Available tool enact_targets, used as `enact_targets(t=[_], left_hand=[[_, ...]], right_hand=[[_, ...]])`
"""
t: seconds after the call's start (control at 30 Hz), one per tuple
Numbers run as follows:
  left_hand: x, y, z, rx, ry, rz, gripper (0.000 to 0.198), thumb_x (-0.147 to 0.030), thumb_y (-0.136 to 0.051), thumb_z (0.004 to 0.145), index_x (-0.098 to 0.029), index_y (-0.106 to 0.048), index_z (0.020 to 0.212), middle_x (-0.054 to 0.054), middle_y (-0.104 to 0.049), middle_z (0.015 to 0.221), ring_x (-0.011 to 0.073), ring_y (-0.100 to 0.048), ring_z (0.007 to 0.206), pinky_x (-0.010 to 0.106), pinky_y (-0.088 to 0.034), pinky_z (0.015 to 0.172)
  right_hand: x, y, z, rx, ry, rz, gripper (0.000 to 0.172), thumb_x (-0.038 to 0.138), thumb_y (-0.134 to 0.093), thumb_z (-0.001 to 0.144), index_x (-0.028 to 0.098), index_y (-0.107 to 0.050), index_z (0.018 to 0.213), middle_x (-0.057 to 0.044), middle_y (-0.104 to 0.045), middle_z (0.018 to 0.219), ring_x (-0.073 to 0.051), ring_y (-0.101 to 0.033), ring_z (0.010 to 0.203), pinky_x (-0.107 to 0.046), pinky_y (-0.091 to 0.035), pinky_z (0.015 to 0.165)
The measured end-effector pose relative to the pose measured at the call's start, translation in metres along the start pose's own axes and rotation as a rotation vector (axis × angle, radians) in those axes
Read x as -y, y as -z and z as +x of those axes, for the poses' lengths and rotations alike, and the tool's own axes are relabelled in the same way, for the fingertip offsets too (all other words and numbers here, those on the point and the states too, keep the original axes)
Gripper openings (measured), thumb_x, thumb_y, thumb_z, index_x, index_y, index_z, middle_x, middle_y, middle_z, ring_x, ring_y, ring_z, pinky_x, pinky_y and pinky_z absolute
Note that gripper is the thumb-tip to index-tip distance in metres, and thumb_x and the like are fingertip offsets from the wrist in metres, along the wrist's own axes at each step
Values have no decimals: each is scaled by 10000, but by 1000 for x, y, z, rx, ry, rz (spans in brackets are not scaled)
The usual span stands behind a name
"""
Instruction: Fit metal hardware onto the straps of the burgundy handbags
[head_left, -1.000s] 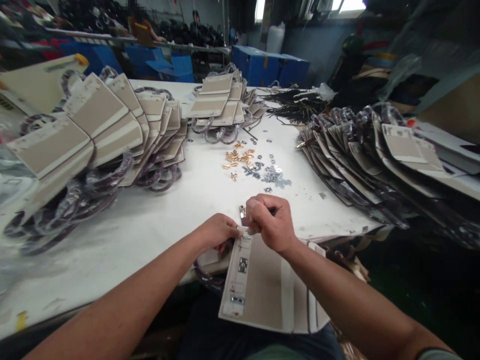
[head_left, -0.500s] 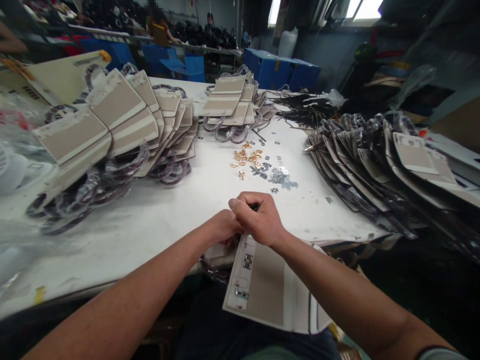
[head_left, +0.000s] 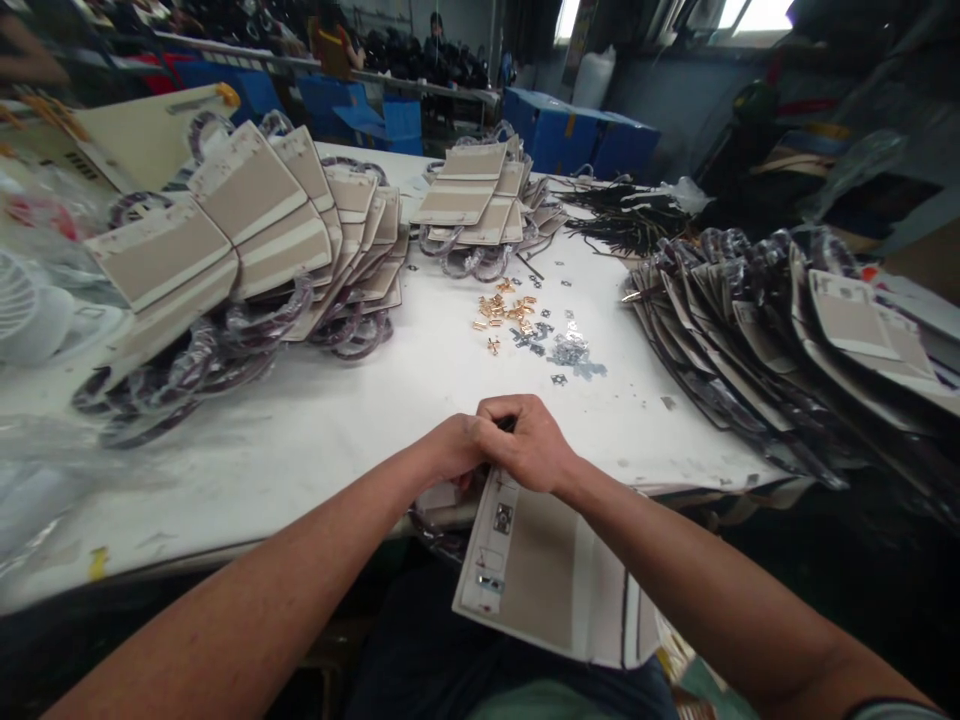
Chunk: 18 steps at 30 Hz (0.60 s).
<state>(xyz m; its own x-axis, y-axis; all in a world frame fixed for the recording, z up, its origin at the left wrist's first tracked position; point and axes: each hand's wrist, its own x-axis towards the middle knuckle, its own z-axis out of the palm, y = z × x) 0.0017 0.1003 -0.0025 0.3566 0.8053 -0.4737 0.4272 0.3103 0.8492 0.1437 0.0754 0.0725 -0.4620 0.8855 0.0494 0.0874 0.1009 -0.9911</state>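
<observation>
A beige bag panel (head_left: 544, 570) with a pale strip lies tilted over my lap, against the near table edge. Two small metal fittings sit on the panel's left strip: a square plate (head_left: 502, 517) and a shinier clasp part (head_left: 490, 582). My left hand (head_left: 454, 450) is closed at the panel's far left corner, its fingertips mostly tucked out of sight. My right hand (head_left: 531, 440) is curled into a fist right against it, above the panel's far edge. Something dark shows inside that fist, too covered to name. Beneath the left hand hangs a plastic-wrapped dark handle (head_left: 435, 535).
Gold metal pieces (head_left: 506, 308) and flat silver plates (head_left: 570, 350) lie scattered mid-table. Stacks of beige panels with wrapped handles stand left (head_left: 262, 200), at the back (head_left: 469, 185) and right (head_left: 855, 315). Black straps (head_left: 622, 215) lie behind. A white fan (head_left: 34, 310) is far left.
The view has shifted slightly, so the table things appear a little further right. My left hand has drawn closer in against the right fist; both hands stay at the panel's far edge.
</observation>
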Motion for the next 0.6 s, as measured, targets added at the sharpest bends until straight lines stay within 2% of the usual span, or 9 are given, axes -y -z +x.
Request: enact_targets(t=[0.13, 0.3, 0.43, 0.53, 0.6], left_hand=[[-7, 3, -11, 31, 5, 74, 326, -378, -685, 823, -190, -564, 586, -50, -443, 362, 125, -466, 334, 235, -288, 395], [-12, 2, -10, 48, 21, 108, 354, -447, -696, 810, -199, -566, 593, -59, -437, 376, 121, -472, 325, 232, -311, 371], [-12, 2, -10, 31, 11, 119, 372, -411, -660, 825, -202, -534, 544, -42, -425, 365, 128, -487, 337, 234, -321, 369], [-11, 1, -10, 23, 13, 109, 363, -401, -654, 819, -204, -531, 539, -34, -423, 355, 140, -482, 325, 243, -310, 358], [-10, 1, -10, 23, 20, 101, 325, -386, -656, 806, -202, -546, 562, -32, -446, 365, 141, -478, 320, 244, -314, 356]], right_hand=[[-2, 18, -16, -235, 171, -20, 473, 337, -637, 930, 209, -478, 504, 37, -474, 472, -99, -433, 450, -249, -353, 470], [10, 15, -28, -319, 413, 144, 516, 461, -643, 965, 232, -491, 528, 29, -451, 492, -120, -444, 453, -300, -407, 502], [-6, 4, -22, -273, 379, 116, 538, 472, -629, 973, 228, -466, 521, 19, -459, 507, -122, -424, 474, -302, -370, 494], [-16, 5, -16, -242, 311, 87, 522, 422, -634, 974, 214, -469, 524, 21, -471, 519, -115, -425, 491, -293, -351, 505], [-15, 9, -16, -268, 303, 94, 515, 430, -636, 974, 215, -474, 535, 25, -466, 520, -114, -425, 493, -292, -362, 514]])
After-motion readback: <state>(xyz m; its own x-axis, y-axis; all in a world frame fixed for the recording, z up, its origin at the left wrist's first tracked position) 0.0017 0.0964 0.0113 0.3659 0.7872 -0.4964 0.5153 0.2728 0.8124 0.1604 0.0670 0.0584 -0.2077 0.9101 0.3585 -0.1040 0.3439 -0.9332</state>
